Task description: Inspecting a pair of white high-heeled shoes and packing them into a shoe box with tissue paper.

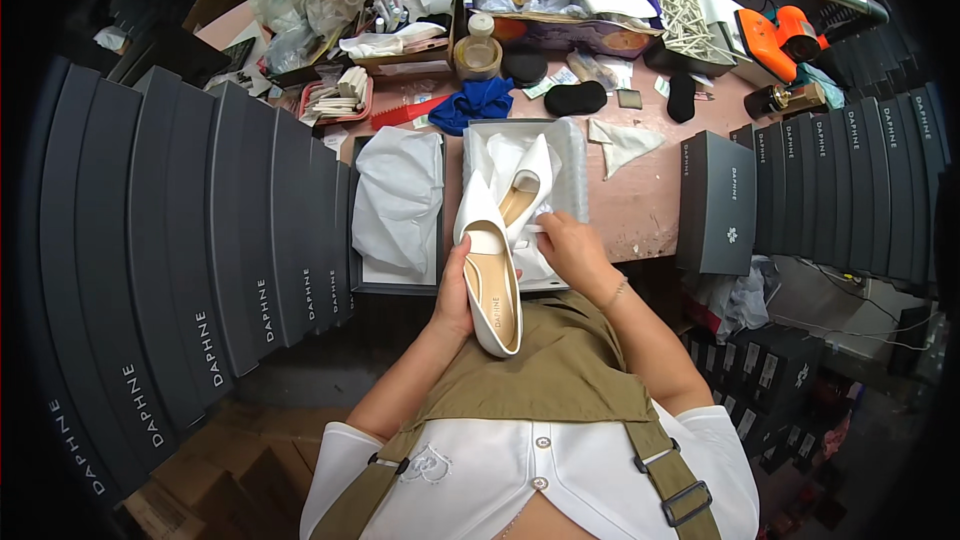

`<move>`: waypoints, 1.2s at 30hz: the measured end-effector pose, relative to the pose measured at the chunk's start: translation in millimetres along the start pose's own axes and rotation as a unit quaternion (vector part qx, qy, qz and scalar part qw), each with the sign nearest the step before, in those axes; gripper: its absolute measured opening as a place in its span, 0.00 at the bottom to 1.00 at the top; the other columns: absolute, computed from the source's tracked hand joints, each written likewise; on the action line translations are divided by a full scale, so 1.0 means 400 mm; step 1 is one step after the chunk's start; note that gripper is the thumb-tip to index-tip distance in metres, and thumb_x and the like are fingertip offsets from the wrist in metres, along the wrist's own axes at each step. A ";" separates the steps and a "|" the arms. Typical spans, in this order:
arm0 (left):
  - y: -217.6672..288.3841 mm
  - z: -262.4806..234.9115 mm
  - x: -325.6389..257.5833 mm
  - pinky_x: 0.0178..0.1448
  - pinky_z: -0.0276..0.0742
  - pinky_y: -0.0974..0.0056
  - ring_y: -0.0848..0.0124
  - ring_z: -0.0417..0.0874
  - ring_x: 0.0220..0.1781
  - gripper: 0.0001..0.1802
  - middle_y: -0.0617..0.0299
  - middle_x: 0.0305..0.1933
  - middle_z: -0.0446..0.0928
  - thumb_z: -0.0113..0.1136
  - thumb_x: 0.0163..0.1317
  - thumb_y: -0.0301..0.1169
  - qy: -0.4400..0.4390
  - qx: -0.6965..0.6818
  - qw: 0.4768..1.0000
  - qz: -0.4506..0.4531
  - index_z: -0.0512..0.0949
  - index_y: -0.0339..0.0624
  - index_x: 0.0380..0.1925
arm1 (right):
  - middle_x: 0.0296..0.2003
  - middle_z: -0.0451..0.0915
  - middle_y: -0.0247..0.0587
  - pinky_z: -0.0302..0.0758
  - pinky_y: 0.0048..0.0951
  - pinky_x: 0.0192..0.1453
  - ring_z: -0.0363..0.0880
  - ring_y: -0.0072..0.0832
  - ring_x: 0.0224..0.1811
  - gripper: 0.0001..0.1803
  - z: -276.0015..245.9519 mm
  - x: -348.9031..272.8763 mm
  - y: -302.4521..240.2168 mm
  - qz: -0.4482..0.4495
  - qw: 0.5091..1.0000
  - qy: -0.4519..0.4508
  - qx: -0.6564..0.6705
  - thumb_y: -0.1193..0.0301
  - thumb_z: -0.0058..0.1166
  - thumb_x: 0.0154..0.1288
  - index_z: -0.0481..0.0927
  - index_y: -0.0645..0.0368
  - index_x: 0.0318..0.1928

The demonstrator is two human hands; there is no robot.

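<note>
White shoes [490, 300]: two. Hands [455, 295]: two. Open box halves [390, 272]: two. Dark boxes [165, 240] stacked left: at least six; right: at least six. Rounded black pieces [576, 98]: three. Blue cloth [473, 105]: one. White triangular cloth [620, 143]: one. Red basket [369, 100]: one. Orange tool [762, 45]: one. Bracelet [620, 290]: one. Shirt buttons [543, 443]: two. White sticks [690, 20]: too jumbled to count.

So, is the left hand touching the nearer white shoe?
Touching. The head view shows the left hand gripping the nearer white shoe, its thumb against the shoe's side.
</note>
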State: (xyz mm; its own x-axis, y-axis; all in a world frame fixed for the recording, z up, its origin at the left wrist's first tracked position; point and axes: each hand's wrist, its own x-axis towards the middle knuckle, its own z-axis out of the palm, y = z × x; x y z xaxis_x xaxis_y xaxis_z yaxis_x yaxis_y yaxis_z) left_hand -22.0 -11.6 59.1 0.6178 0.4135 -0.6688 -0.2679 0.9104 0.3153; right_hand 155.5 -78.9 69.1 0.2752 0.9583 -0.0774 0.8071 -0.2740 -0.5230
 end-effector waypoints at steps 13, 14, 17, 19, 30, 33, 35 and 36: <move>-0.063 -0.050 0.007 0.51 0.77 0.58 0.63 0.81 0.46 0.22 0.54 0.47 0.77 0.48 0.68 0.43 0.011 -0.036 0.999 -0.008 0.70 0.37 0.52 | 0.60 0.68 0.55 0.71 0.41 0.54 0.69 0.44 0.61 0.39 0.031 0.080 -0.105 -0.172 0.985 -0.019 -0.008 0.69 0.58 0.52 0.61 0.55 0.66; -0.055 -0.071 0.007 0.49 0.78 0.58 0.63 0.81 0.44 0.19 0.54 0.45 0.78 0.49 0.67 0.40 0.017 -0.046 0.998 -0.027 0.71 0.37 0.50 | 0.55 0.72 0.55 0.73 0.42 0.51 0.74 0.45 0.55 0.35 0.004 0.065 -0.060 -0.117 0.991 -0.064 0.024 0.71 0.57 0.53 0.64 0.57 0.63; -0.017 -0.068 -0.001 0.48 0.78 0.60 0.64 0.81 0.45 0.20 0.53 0.46 0.77 0.49 0.65 0.37 0.053 -0.002 0.998 -0.043 0.68 0.38 0.54 | 0.36 0.82 0.53 0.80 0.42 0.39 0.83 0.46 0.35 0.20 0.035 0.092 0.088 0.049 0.976 -0.181 -0.113 0.73 0.52 0.55 0.73 0.66 0.50; -0.008 -0.039 0.000 0.49 0.78 0.61 0.65 0.79 0.48 0.24 0.54 0.51 0.74 0.50 0.65 0.36 0.043 0.044 0.998 0.008 0.63 0.42 0.60 | 0.30 0.82 0.51 0.80 0.39 0.34 0.83 0.46 0.31 0.15 0.178 0.088 0.182 0.014 0.979 -0.117 -0.166 0.73 0.50 0.56 0.74 0.67 0.44; 0.000 -0.007 0.026 0.56 0.74 0.59 0.62 0.76 0.55 0.30 0.53 0.56 0.69 0.53 0.65 0.33 0.040 0.014 0.993 0.107 0.54 0.43 0.65 | 0.34 0.79 0.60 0.80 0.41 0.37 0.83 0.47 0.31 0.14 0.142 0.054 0.102 0.046 0.985 -0.116 -0.115 0.70 0.55 0.54 0.73 0.65 0.39; 0.002 0.016 0.009 0.57 0.74 0.59 0.63 0.73 0.58 0.31 0.53 0.59 0.66 0.51 0.66 0.32 0.034 0.029 0.987 0.154 0.52 0.43 0.66 | 0.24 0.79 0.52 0.77 0.40 0.33 0.81 0.46 0.27 0.20 -0.065 0.017 0.007 0.020 0.985 -0.063 0.162 0.63 0.62 0.54 0.73 0.65 0.40; -0.008 0.021 0.002 0.57 0.74 0.59 0.64 0.72 0.59 0.31 0.54 0.60 0.65 0.50 0.67 0.31 0.026 0.023 0.987 0.159 0.51 0.43 0.66 | 0.22 0.78 0.50 0.76 0.39 0.31 0.80 0.44 0.25 0.22 -0.092 0.003 -0.071 0.026 0.969 -0.089 0.231 0.59 0.64 0.54 0.74 0.65 0.39; -0.012 0.027 0.005 0.57 0.73 0.59 0.64 0.71 0.59 0.31 0.54 0.60 0.65 0.50 0.67 0.31 0.017 0.022 0.987 0.160 0.50 0.43 0.66 | 0.21 0.78 0.49 0.75 0.38 0.30 0.80 0.44 0.25 0.24 -0.088 0.001 -0.103 0.031 0.959 -0.096 0.263 0.57 0.65 0.54 0.75 0.65 0.38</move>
State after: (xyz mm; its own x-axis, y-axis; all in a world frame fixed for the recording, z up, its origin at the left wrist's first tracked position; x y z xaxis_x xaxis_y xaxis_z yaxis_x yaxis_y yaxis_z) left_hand -11.4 -15.3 63.7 0.4820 0.6801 -0.5524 -0.4124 0.7324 0.5418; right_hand 140.7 -69.9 120.5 0.1721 0.9526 -0.2510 0.4027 -0.3006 -0.8646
